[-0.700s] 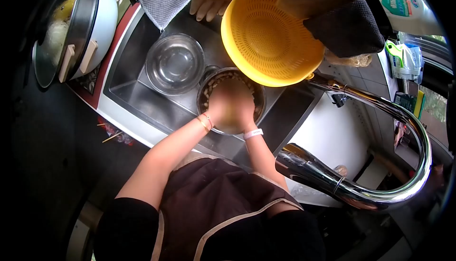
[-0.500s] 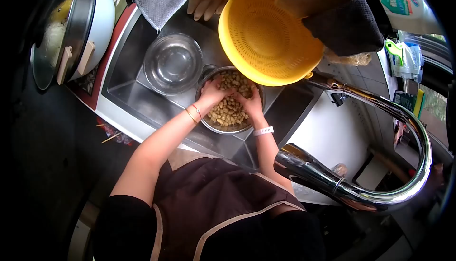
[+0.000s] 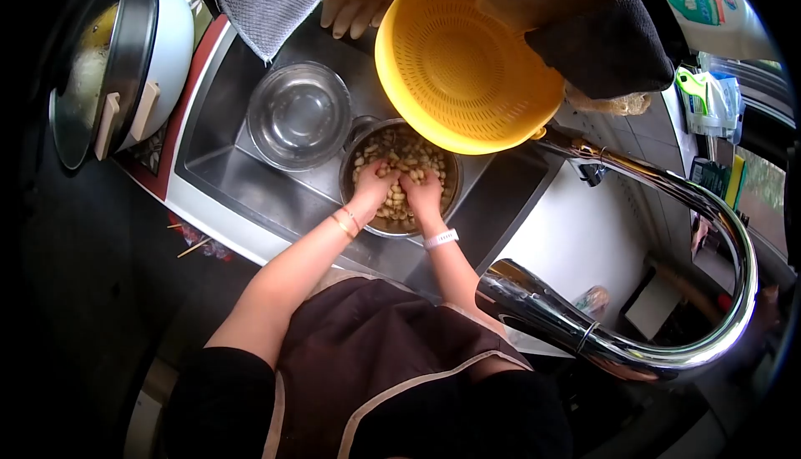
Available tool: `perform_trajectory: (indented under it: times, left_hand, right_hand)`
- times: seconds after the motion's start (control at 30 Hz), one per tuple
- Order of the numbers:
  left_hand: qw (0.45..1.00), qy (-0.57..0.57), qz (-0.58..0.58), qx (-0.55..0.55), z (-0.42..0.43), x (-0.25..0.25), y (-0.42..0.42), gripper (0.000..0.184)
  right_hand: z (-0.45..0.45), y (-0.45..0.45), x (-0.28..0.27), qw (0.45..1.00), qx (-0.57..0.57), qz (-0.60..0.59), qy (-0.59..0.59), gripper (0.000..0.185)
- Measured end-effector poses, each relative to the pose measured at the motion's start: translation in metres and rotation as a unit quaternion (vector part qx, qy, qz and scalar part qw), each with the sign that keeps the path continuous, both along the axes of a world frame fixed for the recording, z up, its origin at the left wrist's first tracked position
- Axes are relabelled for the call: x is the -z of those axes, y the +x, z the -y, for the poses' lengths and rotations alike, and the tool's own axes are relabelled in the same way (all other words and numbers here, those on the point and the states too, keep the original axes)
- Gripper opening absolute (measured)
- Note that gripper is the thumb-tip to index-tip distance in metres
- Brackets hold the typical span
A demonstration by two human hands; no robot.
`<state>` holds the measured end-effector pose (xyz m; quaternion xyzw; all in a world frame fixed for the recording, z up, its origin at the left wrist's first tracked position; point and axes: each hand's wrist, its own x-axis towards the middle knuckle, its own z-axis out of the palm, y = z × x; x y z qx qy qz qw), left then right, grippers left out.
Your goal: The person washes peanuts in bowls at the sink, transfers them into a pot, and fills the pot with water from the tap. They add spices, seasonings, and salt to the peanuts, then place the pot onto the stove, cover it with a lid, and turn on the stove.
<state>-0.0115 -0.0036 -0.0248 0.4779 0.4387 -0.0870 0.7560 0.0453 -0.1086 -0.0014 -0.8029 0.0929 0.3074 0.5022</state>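
A metal pot (image 3: 455, 188) stands in the sink, holding many tan peanuts in their shells (image 3: 395, 202) and what looks like water. My left hand (image 3: 372, 185) is inside it, fingers curled around some of the peanuts. Close beside it my right hand (image 3: 424, 195) is also curled, with peanuts gathered between the two palms. Some fingertips are hidden among the peanuts. To the left of the pot sits a shiny, round, empty-looking bowl (image 3: 299, 117).
A yellow colander (image 3: 467, 50) overhangs the pot's far right side. The chrome faucet (image 3: 667, 179) curves along the right, its spout near my right arm. A grey cloth (image 3: 267, 0) and pale gloves (image 3: 359, 8) hang at the back. A lidded pot (image 3: 163, 58) stands left of the sink (image 3: 209, 142).
Both hands have drawn inward and slightly toward me, the right one moving left from the pot's edge. Their fingers have curled, bringing peanuts together between them.
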Motion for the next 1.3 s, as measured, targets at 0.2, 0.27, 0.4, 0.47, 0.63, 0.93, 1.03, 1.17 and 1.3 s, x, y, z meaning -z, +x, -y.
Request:
perform_trajectory:
  times: [0.2, 0.27, 0.4, 0.47, 0.63, 0.93, 1.03, 1.17, 1.3]
  left_hand:
    - [0.960, 0.251, -0.048, 0.115, -0.017, -0.019, -0.014, 0.060]
    - [0.949, -0.272, -0.075, -0.138, -0.025, -0.024, 0.004, 0.050]
    - [0.946, -0.302, -0.056, -0.100, 0.004, 0.031, 0.011, 0.051]
    - [0.979, -0.166, -0.107, -0.054, 0.017, 0.031, 0.014, 0.054]
    - [0.979, 0.179, -0.080, 0.047, 0.020, 0.016, 0.013, 0.042]
    - [0.988, -0.110, 0.085, 0.074, -0.045, 0.001, 0.047, 0.061]
    - [0.989, -0.146, 0.001, -0.010, -0.037, -0.005, 0.057, 0.057]
    - [1.000, -0.001, -0.022, 0.021, -0.011, 0.026, 0.056, 0.047]
    - [0.965, -0.252, -0.011, -0.066, -0.005, 0.057, 0.028, 0.044]
  right_hand:
    - [0.043, -0.012, 0.008, 0.999, -0.027, 0.030, -0.034, 0.049]
    - [0.029, -0.015, 0.019, 0.968, 0.159, -0.117, 0.155, 0.064]
    - [0.002, -0.021, 0.057, 0.958, 0.204, -0.141, 0.141, 0.068]
    - [-0.005, -0.019, 0.048, 0.971, 0.188, -0.096, 0.113, 0.060]
    - [-0.005, -0.019, 0.025, 0.990, 0.085, 0.056, -0.100, 0.050]
    - [0.011, 0.034, 0.029, 0.994, -0.032, 0.102, 0.001, 0.065]
    - [-0.010, 0.034, 0.044, 0.972, 0.136, -0.114, 0.155, 0.056]
    - [-0.038, 0.008, 0.036, 0.964, 0.176, -0.067, 0.190, 0.050]
    - [-0.053, -0.016, 0.008, 0.959, 0.255, -0.045, 0.117, 0.033]
